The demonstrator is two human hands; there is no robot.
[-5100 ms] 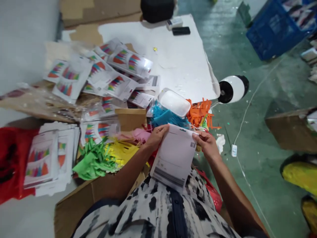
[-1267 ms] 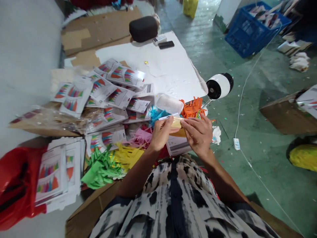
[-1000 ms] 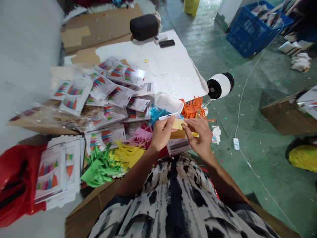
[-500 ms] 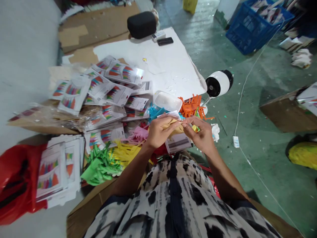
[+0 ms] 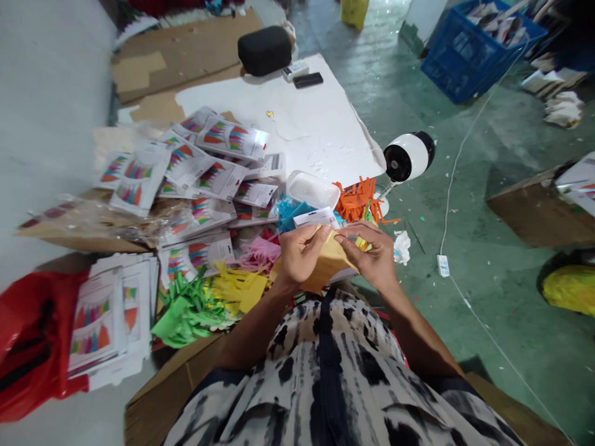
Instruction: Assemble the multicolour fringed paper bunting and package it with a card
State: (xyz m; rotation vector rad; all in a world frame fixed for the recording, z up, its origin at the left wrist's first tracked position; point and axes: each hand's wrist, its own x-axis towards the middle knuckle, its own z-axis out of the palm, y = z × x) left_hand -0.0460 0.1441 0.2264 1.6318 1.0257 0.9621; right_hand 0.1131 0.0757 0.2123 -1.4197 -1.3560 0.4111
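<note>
My left hand [image 5: 301, 253] pinches the upper edge of a thin yellow-orange sheet [image 5: 324, 263], which looks like tissue paper or a thin bag. A short way to the right, my right hand [image 5: 370, 253] pinches the same edge between thumb and fingers. The sheet hangs down in front of my shirt. Just beyond my hands are a white printed card [image 5: 316, 217], blue cut paper [image 5: 292, 212] and orange fringed paper [image 5: 357, 201]. Pink [image 5: 260, 253], yellow [image 5: 242, 288] and green [image 5: 186, 313] fringed papers lie to the left of my left hand.
Printed packets [image 5: 186, 161] are heaped on the left of the table [image 5: 320, 118]. A white plastic tray [image 5: 313, 189] sits beyond my hands. A small fan [image 5: 409, 156] stands at the table's right edge. On the floor are a blue crate [image 5: 465, 56] and a power strip [image 5: 443, 266].
The yellow-orange sheet has come into fuller view, spread below my fingers and covering most of the barcoded card seen there before. My hands stay close together, still pinching.
</note>
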